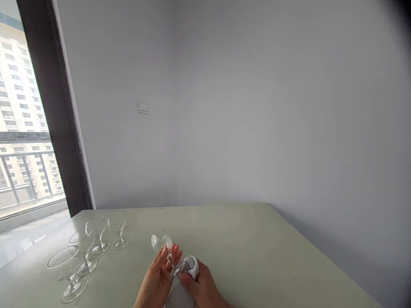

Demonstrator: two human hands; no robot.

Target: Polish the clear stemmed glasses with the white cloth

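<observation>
My left hand [159, 278] holds a clear stemmed glass [161, 242] by its stem, bowl tilted up and away from me. My right hand [201, 287] is closed on a white cloth [191, 265], pressed against the foot of that glass. Both hands hover low over the near edge of the pale green table [244, 248]. Several more stemmed glasses [84, 250] stand upright in a group to the left of my hands.
The table fills the lower part of the view and meets a grey wall corner behind it. A dark window frame [51, 107] and a balcony railing lie at the far left. A small wall plate [143, 107] sits on the wall.
</observation>
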